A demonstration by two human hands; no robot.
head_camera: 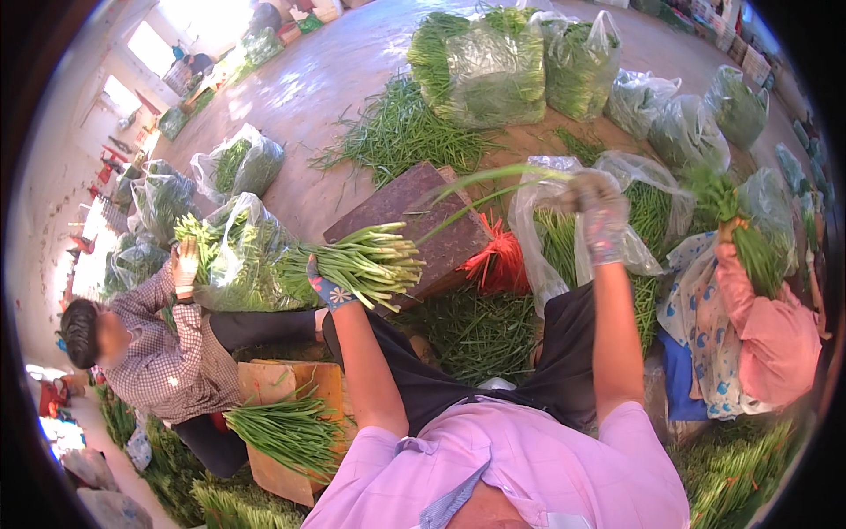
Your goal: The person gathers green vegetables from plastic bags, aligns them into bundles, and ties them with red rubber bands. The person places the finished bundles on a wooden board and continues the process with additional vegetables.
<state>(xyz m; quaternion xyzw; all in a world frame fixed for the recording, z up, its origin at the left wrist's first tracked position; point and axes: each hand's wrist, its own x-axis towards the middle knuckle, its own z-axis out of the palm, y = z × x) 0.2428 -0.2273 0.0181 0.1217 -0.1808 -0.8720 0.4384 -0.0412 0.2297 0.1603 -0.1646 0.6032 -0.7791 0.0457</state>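
My left hand (332,285), in a floral glove, is wrapped around a thick bunch of leafy green stalks (360,259), probably chives. The pale cut ends point right, over a dark wooden block (403,228). On the other side, my right hand (600,210) is raised and blurred by motion, also gloved. A few long green leaves (492,177) trail leftward from its fingers. Below that hand stands an open clear plastic bag (522,231) with green stalks inside. A bundle of red ties (497,259) hangs at the block's right end.
Loose leaves (476,330) cover the floor between my legs. At left a person (158,357) touches a filled bag (244,264); at right another person (767,330) holds a green bunch (733,211). A leaf pile (410,132) and large filled bags (496,73) lie ahead.
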